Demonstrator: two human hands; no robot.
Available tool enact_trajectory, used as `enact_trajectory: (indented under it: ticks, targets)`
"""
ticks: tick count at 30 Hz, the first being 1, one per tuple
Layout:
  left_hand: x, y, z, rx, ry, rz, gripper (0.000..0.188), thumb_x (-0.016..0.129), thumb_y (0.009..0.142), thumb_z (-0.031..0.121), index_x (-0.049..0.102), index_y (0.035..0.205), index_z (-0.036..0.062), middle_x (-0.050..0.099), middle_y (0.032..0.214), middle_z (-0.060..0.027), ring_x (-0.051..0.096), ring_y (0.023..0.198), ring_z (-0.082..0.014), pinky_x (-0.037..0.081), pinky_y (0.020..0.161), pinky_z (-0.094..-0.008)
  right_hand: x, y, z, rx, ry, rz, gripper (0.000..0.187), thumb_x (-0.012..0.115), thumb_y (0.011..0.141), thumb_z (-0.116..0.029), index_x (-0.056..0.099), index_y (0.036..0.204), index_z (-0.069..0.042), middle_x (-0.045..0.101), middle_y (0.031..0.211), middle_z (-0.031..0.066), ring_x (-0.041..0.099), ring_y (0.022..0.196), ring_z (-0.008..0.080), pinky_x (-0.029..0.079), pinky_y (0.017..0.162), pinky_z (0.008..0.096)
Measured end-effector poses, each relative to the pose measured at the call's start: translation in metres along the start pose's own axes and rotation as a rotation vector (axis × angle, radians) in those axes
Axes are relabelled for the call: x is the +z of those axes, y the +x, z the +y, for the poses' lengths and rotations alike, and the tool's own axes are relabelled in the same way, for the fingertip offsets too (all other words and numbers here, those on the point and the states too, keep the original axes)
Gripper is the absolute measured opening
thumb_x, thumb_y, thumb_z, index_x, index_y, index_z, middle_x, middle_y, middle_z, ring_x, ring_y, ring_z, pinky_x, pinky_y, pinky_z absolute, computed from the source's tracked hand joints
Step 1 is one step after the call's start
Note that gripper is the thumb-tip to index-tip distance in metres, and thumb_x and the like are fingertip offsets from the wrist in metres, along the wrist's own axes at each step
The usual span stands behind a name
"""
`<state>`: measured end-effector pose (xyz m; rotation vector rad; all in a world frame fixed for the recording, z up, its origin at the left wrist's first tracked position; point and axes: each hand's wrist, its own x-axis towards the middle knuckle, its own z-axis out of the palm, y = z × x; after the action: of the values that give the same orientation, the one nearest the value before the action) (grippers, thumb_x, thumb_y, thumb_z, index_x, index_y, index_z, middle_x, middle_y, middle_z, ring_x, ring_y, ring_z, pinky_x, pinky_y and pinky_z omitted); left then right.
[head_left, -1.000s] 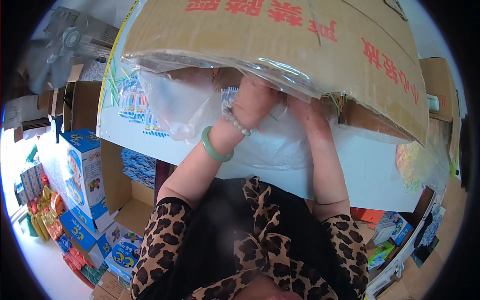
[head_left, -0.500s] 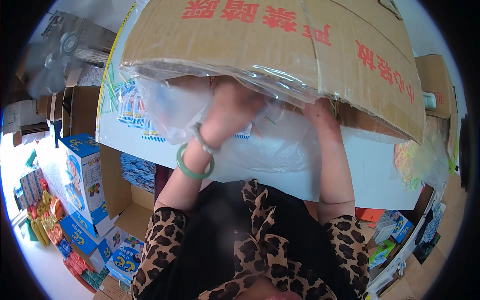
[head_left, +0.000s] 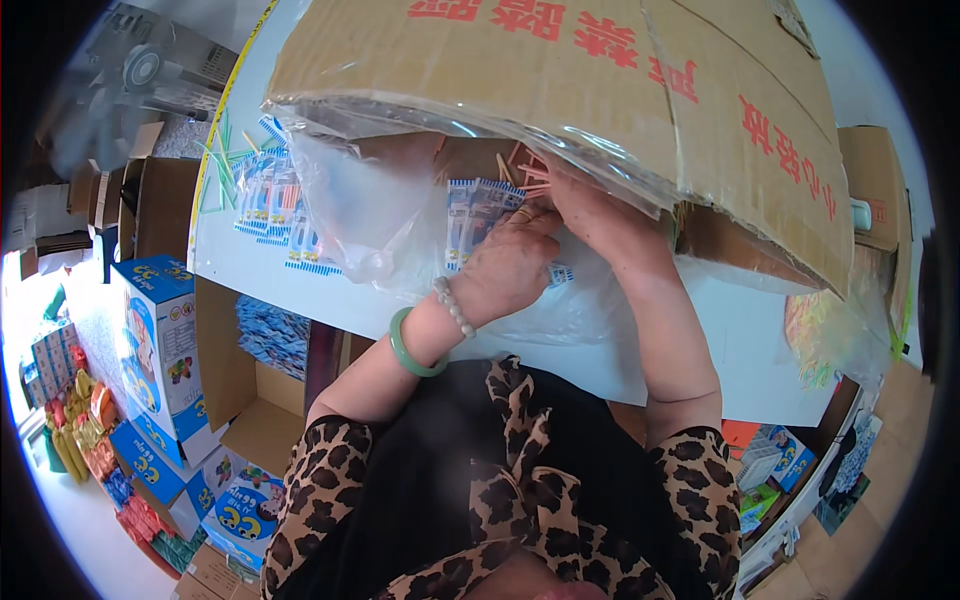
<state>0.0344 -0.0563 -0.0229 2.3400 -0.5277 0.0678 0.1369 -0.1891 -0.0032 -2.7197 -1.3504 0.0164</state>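
A large cardboard box [head_left: 560,70] lies on its side, its mouth toward me, with a clear plastic liner [head_left: 365,205] hanging out. Small blue-and-white packets [head_left: 478,205] fan out at the mouth. My left hand [head_left: 512,262], wearing a ring, beads and a green bangle, is closed over them with fingers bent; its grip is partly hidden. Beside it my right hand [head_left: 592,212] reaches under the box's upper edge. Thin pink sticks [head_left: 534,178] show at its closed fingers, whose tips are partly covered by my left hand and the plastic.
More packets [head_left: 268,200] and green sticks [head_left: 222,165] lie on the left of the white table [head_left: 765,355]. Below the table's left side stands an open carton [head_left: 268,420] holding blue packets. Printed boxes [head_left: 160,340] are stacked further left. A bag of coloured sticks [head_left: 825,325] is at right.
My left hand has come down and right out of the blur, toward my right hand. The right hand has shifted left. Packets and pink sticks now show between them; the view has moved slightly.
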Motion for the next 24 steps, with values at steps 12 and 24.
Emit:
enact_trajectory:
  ticks: [12,24]
  targets:
    - [-0.014,-0.014,-0.033,0.044,-0.468,-0.112,0.011,0.06,0.067,0.008,0.059,0.074,-0.0004,0.062,0.097,-0.0136,0.055,0.098,-0.0328,0.041,0.093,-0.0399,-0.01,0.061,-0.034,0.385,-0.017,-0.565,0.031,0.046,0.087,-0.011,0.058,0.115,-0.004,0.061,0.109,0.0184,0.059,0.101,0.0328,0.045,0.086,0.0417]
    - [-0.039,0.012,0.001,-0.168,-0.505,0.388,0.017,0.058,0.078,0.006,0.062,0.094,-0.0002,0.063,0.097,-0.0157,0.058,0.099,-0.0304,0.045,0.085,-0.0365,0.013,-0.005,0.014,0.731,0.403,-0.218,0.042,0.057,0.086,-0.035,0.056,0.119,-0.009,0.051,0.129,0.0137,0.045,0.122,0.0292,0.034,0.102,0.0412]
